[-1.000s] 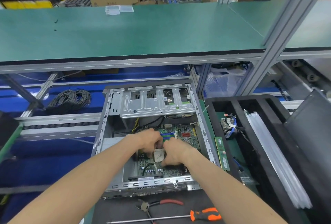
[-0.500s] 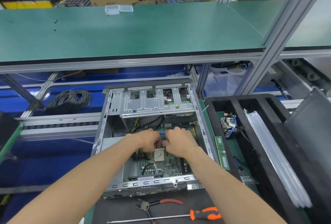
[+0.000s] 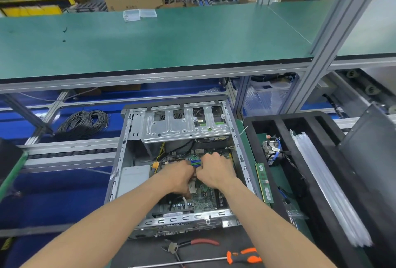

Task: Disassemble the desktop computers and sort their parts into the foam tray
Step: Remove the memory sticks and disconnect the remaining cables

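An open desktop case point(image 3: 171, 221) lies in front of me with its green motherboard point(image 3: 203, 201) exposed. My left hand point(image 3: 177, 178) and my right hand point(image 3: 215, 171) meet inside it, knuckles up, fingers curled. Their fingertips pinch a small metal part at the far edge of the CPU socket point(image 3: 192, 188), just below the blue and green memory slots point(image 3: 196, 162). The hands hide the part itself. To the right stands the black foam tray point(image 3: 267, 120); a memory stick point(image 3: 264, 184) and a cooler with blue cables point(image 3: 272, 152) lie in it.
A metal drive cage point(image 3: 184, 126) covers the case's far end. Red-handled pliers point(image 3: 192, 243) and an orange screwdriver point(image 3: 244, 256) lie on the mat near me. A cable coil point(image 3: 85, 124) sits far left. Clear plastic sleeves point(image 3: 327, 188) fill a tray slot. A green bench top point(image 3: 171, 38) overhangs behind.
Both hands have shifted away from me, from either side of the CPU to the socket's far edge near the memory slots. The silver CPU top is now partly covered.
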`<action>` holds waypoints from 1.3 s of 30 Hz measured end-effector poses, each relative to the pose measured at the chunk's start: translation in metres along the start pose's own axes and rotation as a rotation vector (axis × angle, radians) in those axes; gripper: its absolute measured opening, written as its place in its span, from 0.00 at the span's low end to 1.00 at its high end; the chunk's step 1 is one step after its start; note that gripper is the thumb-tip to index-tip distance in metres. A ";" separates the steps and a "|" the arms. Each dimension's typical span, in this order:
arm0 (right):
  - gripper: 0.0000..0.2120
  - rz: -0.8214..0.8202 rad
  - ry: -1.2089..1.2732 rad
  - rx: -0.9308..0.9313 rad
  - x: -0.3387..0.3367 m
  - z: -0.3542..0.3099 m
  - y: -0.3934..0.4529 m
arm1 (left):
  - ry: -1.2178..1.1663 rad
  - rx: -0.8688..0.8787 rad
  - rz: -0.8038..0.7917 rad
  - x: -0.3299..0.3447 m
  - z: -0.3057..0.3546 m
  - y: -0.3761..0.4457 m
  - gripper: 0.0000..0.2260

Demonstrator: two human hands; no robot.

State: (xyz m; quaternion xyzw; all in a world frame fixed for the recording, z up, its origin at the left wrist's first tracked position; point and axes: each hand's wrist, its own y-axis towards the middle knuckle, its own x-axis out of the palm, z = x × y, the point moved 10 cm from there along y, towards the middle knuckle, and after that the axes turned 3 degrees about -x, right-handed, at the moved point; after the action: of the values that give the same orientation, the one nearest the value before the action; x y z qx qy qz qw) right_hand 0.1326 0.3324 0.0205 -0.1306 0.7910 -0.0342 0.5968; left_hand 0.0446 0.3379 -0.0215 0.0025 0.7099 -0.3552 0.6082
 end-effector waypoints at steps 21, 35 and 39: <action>0.04 -0.052 0.032 0.099 0.009 0.012 -0.001 | -0.066 -0.001 -0.047 0.000 0.004 0.005 0.20; 0.04 -0.066 0.026 0.102 0.010 0.012 -0.001 | -0.034 0.042 0.026 -0.003 0.009 0.003 0.22; 0.04 -0.061 0.021 0.101 0.009 0.012 -0.002 | -0.040 0.046 0.033 -0.003 0.009 0.002 0.20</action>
State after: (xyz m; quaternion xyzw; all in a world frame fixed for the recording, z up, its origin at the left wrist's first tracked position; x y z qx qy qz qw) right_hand 0.1418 0.3297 0.0091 -0.1241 0.7901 -0.0937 0.5930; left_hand 0.0539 0.3362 -0.0198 0.0213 0.6891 -0.3613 0.6278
